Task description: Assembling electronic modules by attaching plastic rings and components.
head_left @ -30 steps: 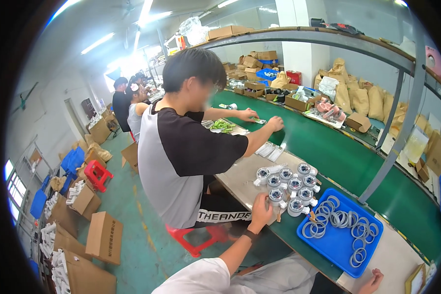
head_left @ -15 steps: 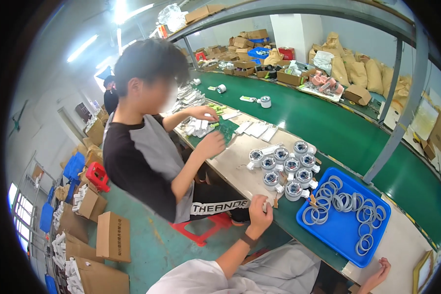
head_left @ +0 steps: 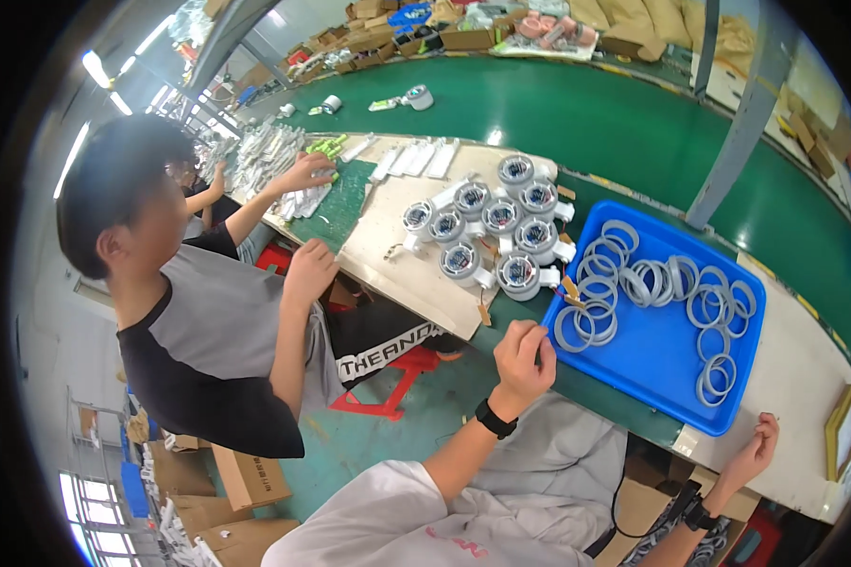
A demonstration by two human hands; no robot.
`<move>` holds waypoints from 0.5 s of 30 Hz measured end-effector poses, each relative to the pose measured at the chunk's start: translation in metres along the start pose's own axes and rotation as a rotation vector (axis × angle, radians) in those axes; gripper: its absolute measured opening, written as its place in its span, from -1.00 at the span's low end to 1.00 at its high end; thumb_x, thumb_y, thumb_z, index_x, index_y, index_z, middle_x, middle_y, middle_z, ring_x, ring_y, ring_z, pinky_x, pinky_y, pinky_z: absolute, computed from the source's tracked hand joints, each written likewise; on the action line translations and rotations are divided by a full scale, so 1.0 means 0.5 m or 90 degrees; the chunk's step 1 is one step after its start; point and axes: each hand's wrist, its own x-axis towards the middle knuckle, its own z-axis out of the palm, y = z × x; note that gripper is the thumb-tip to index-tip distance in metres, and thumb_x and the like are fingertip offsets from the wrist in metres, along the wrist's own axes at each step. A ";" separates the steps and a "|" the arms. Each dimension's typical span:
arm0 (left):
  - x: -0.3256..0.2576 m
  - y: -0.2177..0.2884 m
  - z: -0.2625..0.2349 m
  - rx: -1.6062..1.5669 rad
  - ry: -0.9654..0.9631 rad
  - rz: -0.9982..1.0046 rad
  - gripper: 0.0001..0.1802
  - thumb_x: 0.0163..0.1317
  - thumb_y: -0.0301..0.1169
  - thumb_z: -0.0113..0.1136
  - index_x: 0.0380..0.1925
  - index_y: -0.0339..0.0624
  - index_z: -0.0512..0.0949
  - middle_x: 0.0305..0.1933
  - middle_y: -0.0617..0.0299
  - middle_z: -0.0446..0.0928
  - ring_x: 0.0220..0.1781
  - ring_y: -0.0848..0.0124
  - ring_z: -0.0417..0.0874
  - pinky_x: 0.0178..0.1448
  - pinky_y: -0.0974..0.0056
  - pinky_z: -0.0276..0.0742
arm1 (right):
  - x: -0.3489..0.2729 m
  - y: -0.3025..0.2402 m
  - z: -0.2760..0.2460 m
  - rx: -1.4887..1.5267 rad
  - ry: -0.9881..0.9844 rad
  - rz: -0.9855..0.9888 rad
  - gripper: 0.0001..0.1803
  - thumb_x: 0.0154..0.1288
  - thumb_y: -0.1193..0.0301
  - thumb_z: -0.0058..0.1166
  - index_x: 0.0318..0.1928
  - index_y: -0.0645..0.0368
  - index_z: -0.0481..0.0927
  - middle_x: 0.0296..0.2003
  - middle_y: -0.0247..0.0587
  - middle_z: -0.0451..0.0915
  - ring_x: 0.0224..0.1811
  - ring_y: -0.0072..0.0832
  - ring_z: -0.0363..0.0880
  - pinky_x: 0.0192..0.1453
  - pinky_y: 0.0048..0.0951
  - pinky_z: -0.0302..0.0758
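Note:
My left hand (head_left: 524,362), with a dark band on its wrist, is at the table's near edge beside the left corner of a blue tray (head_left: 652,378). Its fingers are curled in, and whatever they may hold is hidden. My right hand (head_left: 755,446) is off the tray's near right corner, fingers loosely bent and apart, with nothing visible in them. Many grey rings (head_left: 638,283) lie inside the tray, some overlapping. Left of it, several round white housings (head_left: 501,216) with exposed circuitry and short white stems stand grouped on the tabletop.
A co-worker (head_left: 227,312) sits at the left, hands near a pile of white parts (head_left: 279,161). Flat white pieces (head_left: 416,159) lie in a row. Beyond runs a green conveyor belt (head_left: 539,118). A metal post (head_left: 742,123) rises behind the tray. A framed object (head_left: 842,431) lies at right.
The view has shifted, bringing more of my right forearm into sight. My left hand has moved closer to the tray's corner. The co-worker's nearer hand has drawn back toward the table edge.

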 end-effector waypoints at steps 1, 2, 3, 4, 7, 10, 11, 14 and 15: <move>-0.005 0.001 0.002 0.003 -0.013 -0.008 -0.72 -0.08 -0.70 0.12 -0.28 -0.33 0.46 -0.37 0.04 0.46 -0.48 0.16 0.50 -0.47 0.22 0.43 | -0.002 -0.001 -0.002 -0.049 0.024 -0.027 -0.85 0.15 0.71 -0.27 -0.39 0.25 0.36 -0.14 -0.11 0.48 -0.05 -0.35 0.42 0.18 -0.35 0.29; -0.009 0.003 0.003 0.003 -0.012 -0.015 -0.72 -0.08 -0.70 0.12 -0.28 -0.33 0.44 -0.35 0.02 0.45 -0.48 0.16 0.46 -0.46 0.21 0.40 | -0.003 -0.003 -0.006 -0.054 0.015 -0.015 -0.85 0.15 0.71 -0.27 -0.39 0.25 0.36 -0.14 -0.11 0.48 -0.05 -0.35 0.42 0.18 -0.35 0.29; -0.011 0.002 0.003 0.006 -0.010 -0.020 -0.71 -0.08 -0.70 0.12 -0.28 -0.33 0.42 -0.33 -0.01 0.44 -0.48 0.15 0.43 -0.45 0.21 0.38 | -0.004 -0.004 -0.009 -0.062 0.038 -0.028 -0.86 0.14 0.72 -0.27 -0.38 0.26 0.36 -0.15 -0.12 0.47 -0.05 -0.35 0.40 0.18 -0.34 0.27; -0.005 0.000 0.003 0.017 -0.009 0.003 -0.68 -0.08 -0.70 0.12 -0.24 -0.31 0.40 -0.33 0.02 0.44 -0.51 0.24 0.39 -0.48 0.26 0.35 | -0.003 -0.005 -0.009 -0.068 0.059 -0.041 -0.86 0.14 0.72 -0.26 -0.37 0.27 0.37 -0.17 -0.13 0.46 -0.05 -0.35 0.38 0.18 -0.34 0.25; -0.009 0.001 0.003 0.019 -0.018 -0.029 -0.66 -0.09 -0.71 0.11 -0.23 -0.31 0.40 -0.34 0.02 0.43 -0.52 0.29 0.38 -0.52 0.31 0.32 | -0.010 0.014 -0.023 -0.042 0.119 -0.057 -0.83 0.10 0.72 -0.26 -0.32 0.31 0.38 -0.21 -0.15 0.42 -0.08 -0.37 0.36 0.12 -0.39 0.26; -0.011 0.005 0.004 0.034 -0.028 -0.054 -0.66 -0.07 -0.70 0.12 -0.21 -0.30 0.40 -0.34 0.03 0.43 -0.54 0.33 0.36 -0.54 0.35 0.29 | -0.015 0.041 -0.053 -0.074 0.101 0.027 -0.81 0.12 0.69 -0.28 -0.26 0.33 0.39 -0.25 -0.19 0.37 -0.14 -0.39 0.33 0.08 -0.46 0.28; -0.015 0.001 -0.003 0.042 -0.033 -0.084 -0.66 -0.06 -0.70 0.13 -0.21 -0.29 0.40 -0.35 0.03 0.43 -0.54 0.34 0.36 -0.54 0.36 0.28 | -0.021 0.088 -0.100 -0.005 0.031 0.120 -0.82 0.18 0.67 -0.30 -0.26 0.32 0.39 -0.18 -0.14 0.42 -0.09 -0.37 0.37 0.14 -0.42 0.29; -0.013 0.006 -0.008 0.040 -0.056 -0.091 -0.70 -0.03 -0.70 0.13 -0.24 -0.30 0.42 -0.33 0.00 0.45 -0.53 0.31 0.38 -0.48 0.33 0.33 | -0.009 0.023 -0.029 -0.019 0.166 0.171 -0.75 0.14 0.62 -0.30 -0.21 0.28 0.43 -0.34 -0.32 0.32 -0.36 -0.60 0.20 -0.26 -0.57 0.20; -0.013 0.003 -0.003 0.030 -0.070 -0.087 -0.72 -0.03 -0.70 0.13 -0.25 -0.31 0.42 -0.32 -0.01 0.45 -0.53 0.29 0.39 -0.46 0.32 0.36 | -0.011 0.009 -0.028 -0.046 0.143 0.116 -0.82 0.19 0.46 -0.19 -0.30 0.28 0.46 -0.43 -0.26 0.39 -0.44 -0.49 0.29 -0.32 -0.49 0.30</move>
